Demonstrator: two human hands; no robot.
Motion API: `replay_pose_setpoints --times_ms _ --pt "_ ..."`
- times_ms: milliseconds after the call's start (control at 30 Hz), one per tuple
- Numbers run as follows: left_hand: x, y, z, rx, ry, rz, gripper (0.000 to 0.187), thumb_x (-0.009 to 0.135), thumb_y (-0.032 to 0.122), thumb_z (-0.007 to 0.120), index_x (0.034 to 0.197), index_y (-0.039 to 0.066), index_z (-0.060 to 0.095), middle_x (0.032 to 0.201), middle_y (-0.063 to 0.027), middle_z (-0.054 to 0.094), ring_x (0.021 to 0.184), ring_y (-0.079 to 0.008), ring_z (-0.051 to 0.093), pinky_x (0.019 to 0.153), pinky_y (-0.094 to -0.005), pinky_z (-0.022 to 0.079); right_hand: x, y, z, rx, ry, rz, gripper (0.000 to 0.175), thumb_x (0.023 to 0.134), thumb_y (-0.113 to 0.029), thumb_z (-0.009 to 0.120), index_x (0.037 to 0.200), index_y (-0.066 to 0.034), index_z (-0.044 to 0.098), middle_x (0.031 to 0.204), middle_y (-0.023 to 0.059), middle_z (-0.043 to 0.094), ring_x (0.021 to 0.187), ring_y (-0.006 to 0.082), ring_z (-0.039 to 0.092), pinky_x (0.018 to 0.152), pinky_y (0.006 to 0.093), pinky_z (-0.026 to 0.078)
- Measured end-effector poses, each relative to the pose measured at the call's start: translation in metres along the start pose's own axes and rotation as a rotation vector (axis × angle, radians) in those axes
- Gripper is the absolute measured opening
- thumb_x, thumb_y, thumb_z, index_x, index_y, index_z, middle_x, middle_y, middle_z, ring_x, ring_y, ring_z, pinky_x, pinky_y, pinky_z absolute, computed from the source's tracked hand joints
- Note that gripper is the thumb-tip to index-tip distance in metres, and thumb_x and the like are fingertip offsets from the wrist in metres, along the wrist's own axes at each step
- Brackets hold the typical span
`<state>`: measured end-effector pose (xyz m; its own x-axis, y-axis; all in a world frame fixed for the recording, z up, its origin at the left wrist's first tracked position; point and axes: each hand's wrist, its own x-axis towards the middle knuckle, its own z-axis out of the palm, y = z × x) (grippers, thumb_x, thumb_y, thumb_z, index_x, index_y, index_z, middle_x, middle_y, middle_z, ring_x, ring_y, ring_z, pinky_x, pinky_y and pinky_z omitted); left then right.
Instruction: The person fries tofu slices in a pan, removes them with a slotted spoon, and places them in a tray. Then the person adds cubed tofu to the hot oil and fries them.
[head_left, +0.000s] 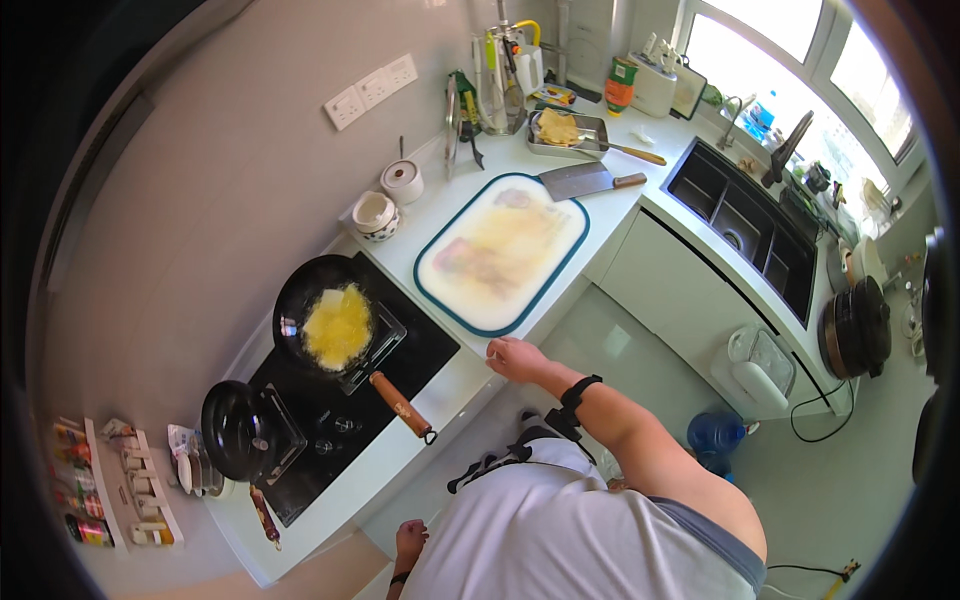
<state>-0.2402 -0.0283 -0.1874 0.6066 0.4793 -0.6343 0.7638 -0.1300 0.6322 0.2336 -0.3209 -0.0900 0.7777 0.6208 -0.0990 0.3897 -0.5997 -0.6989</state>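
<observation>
My right hand (516, 360) is at the counter's front edge, just below the near corner of a white cutting board (502, 247) with a dark teal rim. Its fingers are curled, with nothing visible in them; whether it touches the counter cannot be told. Low beside my body, my left hand (412, 537) hangs with fingers curled and no object showing. On the black cooktop (330, 420), yellow food (339, 330) bubbles in a black wok (291, 292), whose wooden handle (401, 409) points towards me. The board's surface is stained.
A cleaver (581, 180) overlaps the board's far corner. Behind it, a metal tray (589, 127) holds flat fried pieces (559, 127) and a wooden-handled utensil (634, 152). A second black pan (229, 431) sits on the cooktop. Two lidded jars (401, 180) stand by the wall. A black sink (750, 217) is rightward.
</observation>
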Motion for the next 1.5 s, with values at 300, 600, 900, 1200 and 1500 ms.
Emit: replay_pose_setpoints --times_ms 300,600,900,1200,1500 --pt "0.039 0.011 0.065 0.221 -0.032 -0.063 0.041 0.093 0.036 0.060 0.096 -0.004 0.069 0.083 -0.0098 0.072 0.080 -0.0170 0.067 0.072 -0.0340 0.053 0.045 0.156 -0.202 0.074 0.578 0.135 0.024 0.094 -0.026 0.064 0.111 -0.0086 0.062 0.072 0.0140 0.064 0.065 0.0295 0.063 0.062 0.0411 0.050" --pt "0.005 0.128 0.184 0.192 -0.025 -0.261 0.044 0.092 0.040 0.064 0.110 0.000 0.070 0.094 -0.0157 0.074 0.090 -0.0202 0.068 0.079 -0.0364 0.053 0.133 0.349 -0.440 -0.766 0.889 0.324 0.043 0.080 -0.026 0.070 0.116 -0.0061 0.061 0.114 0.0161 0.062 0.113 0.0307 0.057 0.104 0.0481 0.036" --pt "0.004 0.178 0.233 0.246 0.131 -0.167 0.040 0.091 0.037 0.065 0.100 -0.001 0.073 0.090 -0.0139 0.075 0.086 -0.0210 0.071 0.076 -0.0354 0.055 0.179 0.365 -0.500 -0.228 -0.023 0.480 0.032 0.084 -0.028 0.062 0.105 -0.0046 0.066 0.088 0.0170 0.072 0.078 0.0298 0.071 0.073 0.0419 0.056" --pt "0.025 0.241 0.244 0.026 0.229 -0.163 0.035 0.091 0.034 0.061 0.087 0.002 0.073 0.082 -0.0087 0.074 0.075 -0.0174 0.070 0.070 -0.0322 0.054 0.161 0.372 -0.491 0.020 0.010 0.412 0.031 0.085 -0.029 0.064 0.098 -0.0005 0.065 0.072 0.0147 0.064 0.055 0.0276 0.063 0.054 0.0393 0.052" --pt "0.045 0.268 0.246 0.301 0.056 -0.251 0.036 0.089 0.033 0.059 0.078 -0.001 0.063 0.063 -0.0086 0.058 0.062 -0.0137 0.054 0.062 -0.0361 0.046 0.148 0.372 -0.454 -0.190 0.319 0.384 0.032 0.087 -0.034 0.066 0.105 -0.0081 0.060 0.086 0.0178 0.070 0.086 0.0397 0.066 0.076 0.0490 0.051"
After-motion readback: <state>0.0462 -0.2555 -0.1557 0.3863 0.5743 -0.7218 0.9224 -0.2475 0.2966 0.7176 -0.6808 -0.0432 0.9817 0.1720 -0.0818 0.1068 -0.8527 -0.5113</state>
